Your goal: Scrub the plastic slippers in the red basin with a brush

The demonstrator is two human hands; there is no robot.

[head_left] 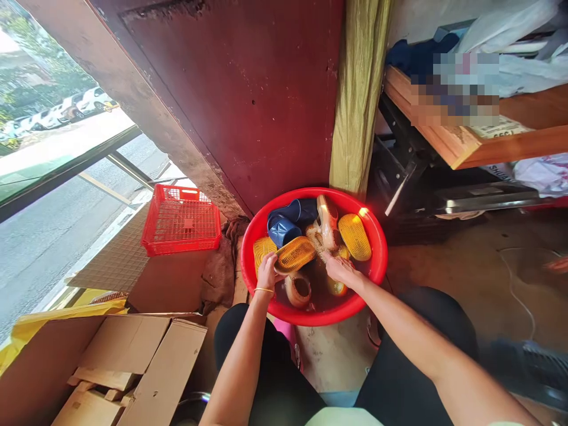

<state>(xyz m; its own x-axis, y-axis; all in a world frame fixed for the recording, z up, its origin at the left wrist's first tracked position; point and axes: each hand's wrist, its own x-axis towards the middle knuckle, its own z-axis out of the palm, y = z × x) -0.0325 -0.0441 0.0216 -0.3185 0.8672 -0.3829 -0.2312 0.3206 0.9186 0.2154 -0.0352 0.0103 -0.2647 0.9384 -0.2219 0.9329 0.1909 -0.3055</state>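
Observation:
In a red basin [380,254] of murky water lie several slippers. My left hand [267,271], with a thin bracelet at the wrist, grips one slipper [295,254] at its end, its ridged yellow sole turned up. My right hand [339,267] is closed round a tan scrub brush [316,240], whose bristles are close to the sole's right end; whether they touch I cannot tell. Behind them are a navy slipper [284,229] and a beige slipper [328,228]. Another yellow sole [355,238] rests at the basin's right, and a beige slipper [298,290] sits at the front.
A red plastic crate [181,222] stands left of the basin, beside a dark cloth [219,269]. Open cardboard boxes [128,343] fill the lower left. Behind the basin are a dark red door [248,100] and a curtain [359,94]. A wooden table [470,148] is at right.

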